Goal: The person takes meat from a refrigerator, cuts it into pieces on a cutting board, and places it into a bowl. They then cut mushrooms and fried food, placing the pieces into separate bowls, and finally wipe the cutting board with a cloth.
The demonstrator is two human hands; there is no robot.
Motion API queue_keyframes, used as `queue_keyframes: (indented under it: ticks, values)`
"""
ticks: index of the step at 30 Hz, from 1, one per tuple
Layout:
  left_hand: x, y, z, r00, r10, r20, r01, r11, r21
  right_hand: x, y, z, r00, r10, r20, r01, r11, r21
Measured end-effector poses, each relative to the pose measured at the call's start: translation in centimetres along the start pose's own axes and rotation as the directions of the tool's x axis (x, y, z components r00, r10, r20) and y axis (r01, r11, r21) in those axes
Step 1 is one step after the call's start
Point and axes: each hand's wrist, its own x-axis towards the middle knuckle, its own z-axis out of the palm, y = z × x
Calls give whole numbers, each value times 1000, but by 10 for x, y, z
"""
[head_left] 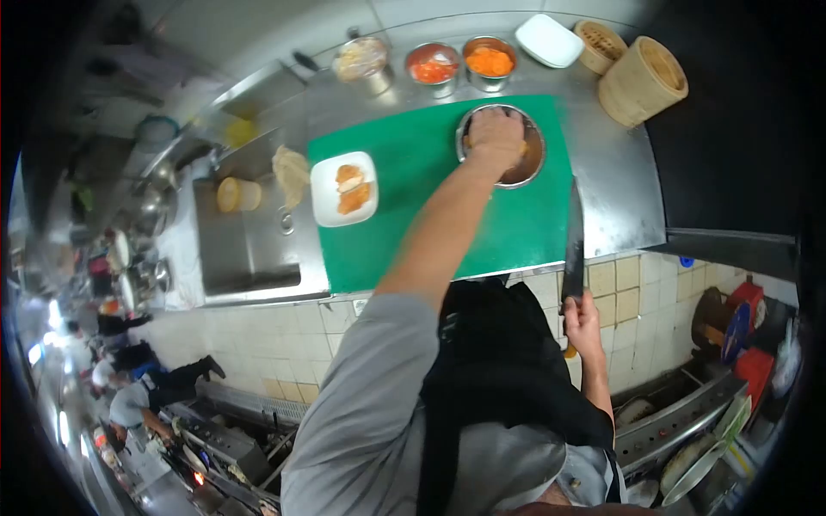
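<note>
My left hand [497,133] reaches into a round metal bowl [535,159] at the right part of a green cutting board [422,206]. Bits of orange food show beside it; its fingertips are hidden, so whether it grips anything is unclear. My right hand [582,320] is closed round the handle of a large knife [575,241], whose blade points away from me along the board's right edge. On the board's left side, a white square plate [324,193] holds orange-coated pieces of food [353,199].
Metal containers of red [433,70] and orange food [489,62], white dishes [549,40] and bamboo steamers [641,82] line the back. A sink [249,249] is at the left. Other people [129,404] stand at the far lower left, near a stove.
</note>
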Motion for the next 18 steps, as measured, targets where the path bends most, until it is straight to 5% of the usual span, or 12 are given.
queue_keyframes:
  ticks: [8,10,12,14,17,18]
  values:
    - [-24,-13,-36,983,-36,180,65,985,-157,21,-49,11,995,-19,99,17,1000,25]
    - [-30,-27,-45,991,-21,130,89,837,-540,23,-62,12,991,60,122,-74,991,114]
    - [-48,-44,-58,991,-114,-70,32,708,-706,24,-67,13,991,42,125,-58,991,125]
    - [-78,-75,-78,996,-91,1,54,594,-803,23,-74,12,986,33,161,-55,989,135]
    - [-120,-112,-64,995,-28,92,85,696,-713,26,-87,14,971,22,237,-36,998,55]
    - [-131,-118,-58,974,-3,227,143,787,-600,29,-91,15,956,48,290,-49,999,-4]
